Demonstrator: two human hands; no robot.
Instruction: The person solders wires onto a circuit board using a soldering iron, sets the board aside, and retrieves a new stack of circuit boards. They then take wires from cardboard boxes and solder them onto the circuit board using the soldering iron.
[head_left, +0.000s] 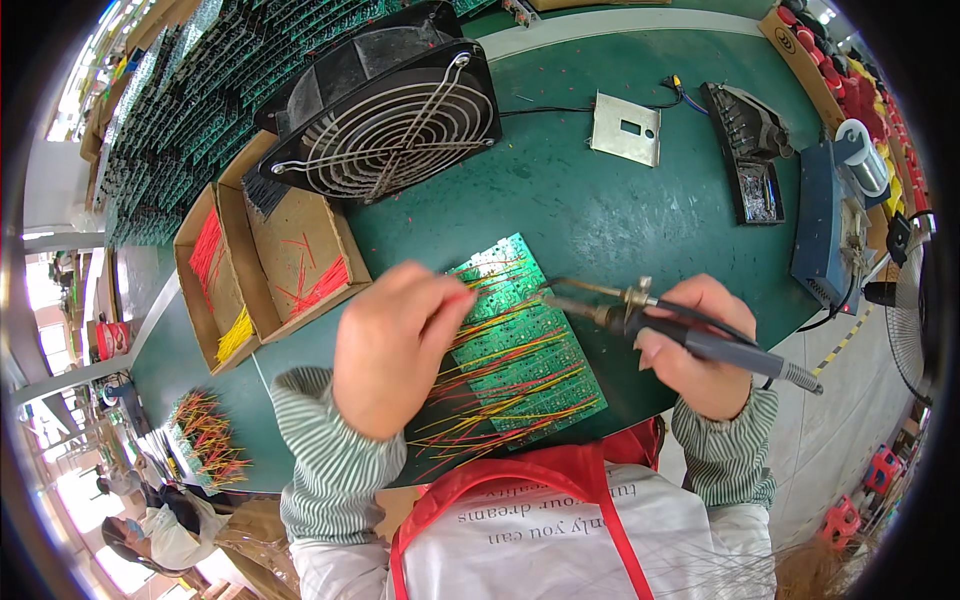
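Observation:
A green circuit board panel (575,385) lies slanted on the bench in front of me. Rows of red and yellow wires (480,415) stick out past its left side. My left hand (385,350) is at the panel's upper left edge, thumb and forefinger pinched on a thin wire whose end lies over the board. In my right hand (705,350) is a soldering iron (725,352) with a thin feed tube fixed along it. Its tip points left and rests at or just above the panel's upper right edge; contact is not clear.
A black fan (400,140) with a wire guard stands at the back left, beside cardboard trays (262,310) of cut wires. Stacked boards (190,110) fill the far left; a wired board (205,440) lies at left. A soldering stand (745,150) and blue box (825,220) are right.

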